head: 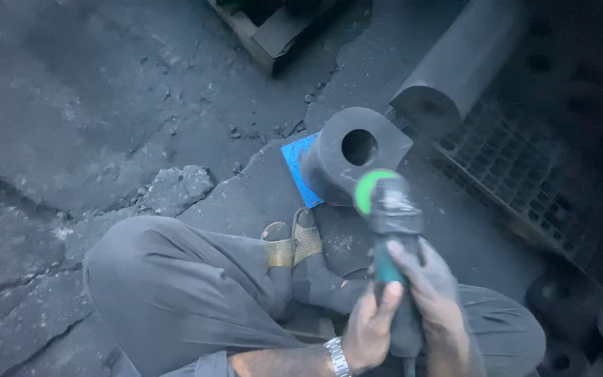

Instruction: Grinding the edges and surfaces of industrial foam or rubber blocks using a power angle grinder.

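— Both hands low centre-right: left hand (370,328) and right hand (433,307), fingers wrapped tight round the grinder (389,230) handle, steadying it from two sides.

— And the work?

— Dark metal block (347,157) with a round bore, centre frame, tilted on a blue plate (296,167), bore facing the grinder head. Sandalled feet (294,244) sit just beside it, seemingly bracing. Cracked floor (106,105) all around.
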